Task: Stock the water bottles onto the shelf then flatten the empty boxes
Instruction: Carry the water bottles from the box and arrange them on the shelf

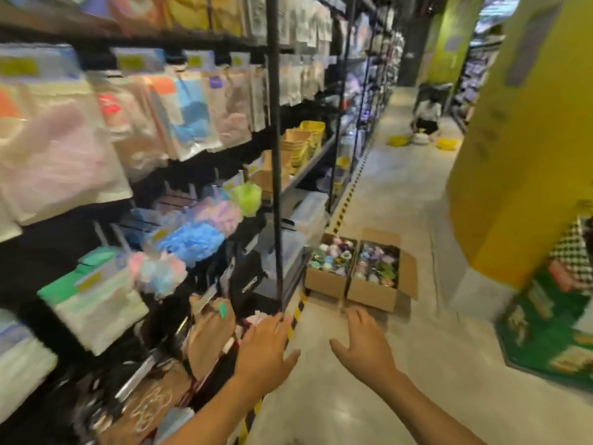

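Note:
Two open cardboard boxes stand side by side on the aisle floor ahead of me. The left box and the right box are both filled with small colourful items seen from above. My left hand and my right hand reach forward over the floor, fingers spread and straight, holding nothing. Both hands are short of the boxes. The black shelf runs along my left, hung with packaged goods. The frame is blurred.
A yellow pillar stands at the right, with a green display at its foot. Farther down the aisle a person crouches beside yellow baskets. Yellow-black tape marks the floor along the shelf base.

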The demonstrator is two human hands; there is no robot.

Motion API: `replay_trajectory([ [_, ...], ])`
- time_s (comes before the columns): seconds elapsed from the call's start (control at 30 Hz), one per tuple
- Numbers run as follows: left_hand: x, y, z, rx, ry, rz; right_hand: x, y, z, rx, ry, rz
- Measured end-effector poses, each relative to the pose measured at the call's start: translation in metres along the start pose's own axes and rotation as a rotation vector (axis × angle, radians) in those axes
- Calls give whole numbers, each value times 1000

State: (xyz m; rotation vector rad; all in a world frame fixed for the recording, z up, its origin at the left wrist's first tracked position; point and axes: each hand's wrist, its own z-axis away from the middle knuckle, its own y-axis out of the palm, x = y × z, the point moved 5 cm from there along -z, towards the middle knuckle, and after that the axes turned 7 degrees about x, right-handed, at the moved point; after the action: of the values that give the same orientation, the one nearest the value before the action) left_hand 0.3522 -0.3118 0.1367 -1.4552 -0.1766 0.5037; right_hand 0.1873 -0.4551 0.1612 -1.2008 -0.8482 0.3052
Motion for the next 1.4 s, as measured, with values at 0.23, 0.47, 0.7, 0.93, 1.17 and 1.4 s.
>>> replay_trajectory([
  [0.23,11,43,-106,187,94,-36,-44,23,-66,51,151,-56],
  [0.47,0,61,-206,280,147,-25,-95,19,-140,71,243,-103],
  [0.7,-22,76,-330,365,153,17,-166,12,-257,151,258,-144],
  [0.93,-39,89,-432,433,103,46,-225,9,-362,317,258,-146],
  [1.17,-24,105,-527,567,46,58,-262,8,-471,435,248,-90],
  [1.4,14,102,-658,589,16,81,-276,9,-610,515,261,-123],
])
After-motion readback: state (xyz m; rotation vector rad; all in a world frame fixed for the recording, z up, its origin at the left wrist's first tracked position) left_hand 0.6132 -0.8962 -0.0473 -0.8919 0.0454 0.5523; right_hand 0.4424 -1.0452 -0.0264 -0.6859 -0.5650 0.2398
